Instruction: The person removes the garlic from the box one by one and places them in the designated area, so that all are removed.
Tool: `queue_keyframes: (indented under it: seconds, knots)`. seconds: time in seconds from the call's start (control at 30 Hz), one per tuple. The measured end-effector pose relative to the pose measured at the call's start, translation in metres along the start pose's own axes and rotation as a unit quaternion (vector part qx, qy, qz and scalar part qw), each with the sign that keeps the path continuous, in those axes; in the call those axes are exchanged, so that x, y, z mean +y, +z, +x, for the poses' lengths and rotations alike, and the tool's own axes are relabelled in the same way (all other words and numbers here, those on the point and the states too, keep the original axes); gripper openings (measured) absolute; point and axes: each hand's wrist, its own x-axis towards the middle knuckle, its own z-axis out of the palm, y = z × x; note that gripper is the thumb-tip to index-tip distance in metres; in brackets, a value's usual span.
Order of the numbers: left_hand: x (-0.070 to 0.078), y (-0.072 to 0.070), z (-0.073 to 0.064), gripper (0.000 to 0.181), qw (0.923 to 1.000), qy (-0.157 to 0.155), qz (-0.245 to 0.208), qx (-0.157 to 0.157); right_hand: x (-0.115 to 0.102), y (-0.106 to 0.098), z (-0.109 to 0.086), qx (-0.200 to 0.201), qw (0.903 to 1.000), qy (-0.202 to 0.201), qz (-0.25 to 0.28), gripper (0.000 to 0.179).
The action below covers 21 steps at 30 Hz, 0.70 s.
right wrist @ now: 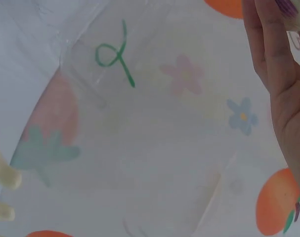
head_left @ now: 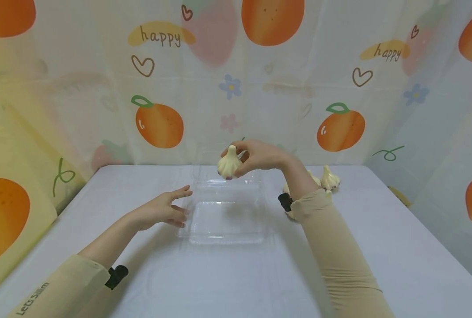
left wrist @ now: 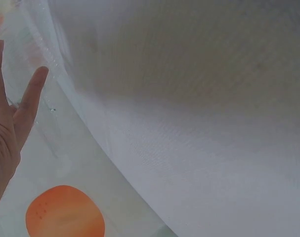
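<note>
My right hand pinches a garlic bulb between thumb and fingers, raised above the far part of a clear plastic box. The bulb's neck points up; its purple-tinged base also shows at the corner of the right wrist view. The box lies with its lid tipped up at the back. At the box's left side, my left hand has its fingers spread, the fingertips right by the rim, holding nothing. In the left wrist view the left hand shows straight fingers.
Several more garlic bulbs sit at the right back of the white table, partly hidden behind my right forearm. A fruit-printed curtain hangs right behind the table's far edge and along both sides.
</note>
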Motion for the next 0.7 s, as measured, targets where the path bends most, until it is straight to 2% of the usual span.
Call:
queue_keyframes:
  seconds: [0.33, 0.7]
  knots:
    - [0.000, 0.000, -0.001, 0.081, 0.9999, 0.008, -0.005, -0.004, 0.002, -0.014, -0.019, 0.019, 0.9998, -0.005, 0.005, 0.049]
    - [0.000, 0.000, -0.001, 0.081, 1.0000, 0.006, -0.003, -0.006, 0.014, -0.031, -0.044, 0.050, 0.9981, 0.035, -0.007, 0.050]
